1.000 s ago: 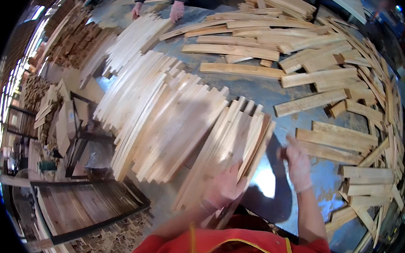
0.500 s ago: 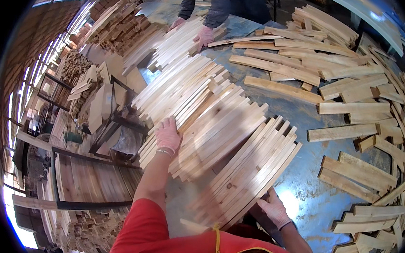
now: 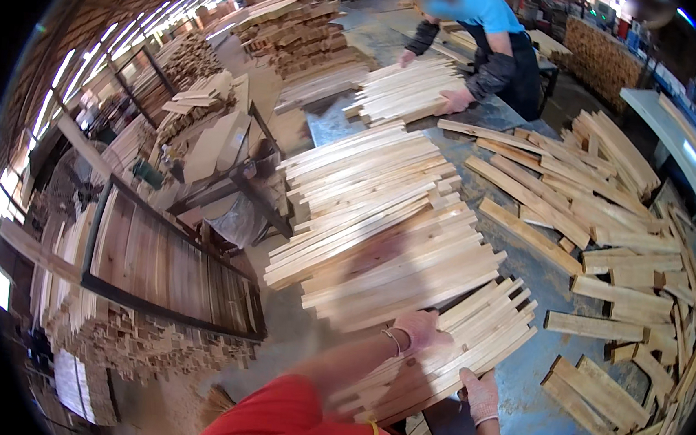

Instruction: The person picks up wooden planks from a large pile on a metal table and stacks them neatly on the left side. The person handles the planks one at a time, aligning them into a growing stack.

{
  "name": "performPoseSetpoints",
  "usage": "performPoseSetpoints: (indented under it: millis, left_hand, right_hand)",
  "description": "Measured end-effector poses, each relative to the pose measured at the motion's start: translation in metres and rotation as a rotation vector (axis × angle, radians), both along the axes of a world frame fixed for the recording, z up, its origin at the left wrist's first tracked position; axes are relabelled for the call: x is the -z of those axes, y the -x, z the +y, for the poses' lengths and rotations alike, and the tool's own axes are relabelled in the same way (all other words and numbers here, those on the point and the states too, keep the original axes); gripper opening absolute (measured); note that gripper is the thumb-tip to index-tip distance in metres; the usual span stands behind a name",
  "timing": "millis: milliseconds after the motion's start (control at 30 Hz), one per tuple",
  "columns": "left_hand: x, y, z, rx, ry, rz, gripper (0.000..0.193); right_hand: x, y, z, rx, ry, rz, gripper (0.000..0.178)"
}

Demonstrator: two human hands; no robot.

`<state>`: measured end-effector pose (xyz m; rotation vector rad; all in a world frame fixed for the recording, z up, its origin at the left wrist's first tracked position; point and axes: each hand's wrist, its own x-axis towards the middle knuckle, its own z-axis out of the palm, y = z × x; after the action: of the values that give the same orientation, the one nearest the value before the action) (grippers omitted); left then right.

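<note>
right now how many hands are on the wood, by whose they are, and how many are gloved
Wearer's hands on the nearest slat bundle: 2, left hand and right hand
Co-worker's hands on the far slat stack: 2, one at its far end, one at its near end
Gloved for certain: 1, the wearer's right
Total hands: 4

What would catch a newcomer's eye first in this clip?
The fanned mass of pale wooden slats covering the middle of the blue-grey table. At its near end the left hand and right hand press on a slat bundle. Across the table a person in a blue shirt handles another stack, with loose boards scattered to the right.
</note>
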<state>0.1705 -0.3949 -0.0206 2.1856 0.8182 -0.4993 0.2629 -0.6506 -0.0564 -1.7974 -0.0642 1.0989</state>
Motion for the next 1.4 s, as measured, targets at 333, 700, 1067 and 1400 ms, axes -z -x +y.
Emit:
performPoseSetpoints:
  millis: [333,700,1067,1400]
  left_hand:
    - [-0.155,0.005,-0.025,0.104,-0.097,-0.546,0.085]
    - [-0.120,0.042,0.025,0.211,0.463,-0.916,0.068]
    - [-0.017,0.086,0.080,1.035,-0.798,-0.230,0.048]
    - [-0.035,0.157,0.095,0.458,-0.470,-0.477,0.049]
  right_hand:
    - [-0.118,0.022,-0.009,0.404,-0.390,-0.344,0.058]
    - [-0.173,0.059,-0.014,0.565,-0.549,-0.135,0.053]
    - [-0.006,0.140,0.027,-0.243,0.597,-0.808,0.066]
    - [-0.029,0.174,-0.091,-0.559,0.627,-1.140,0.081]
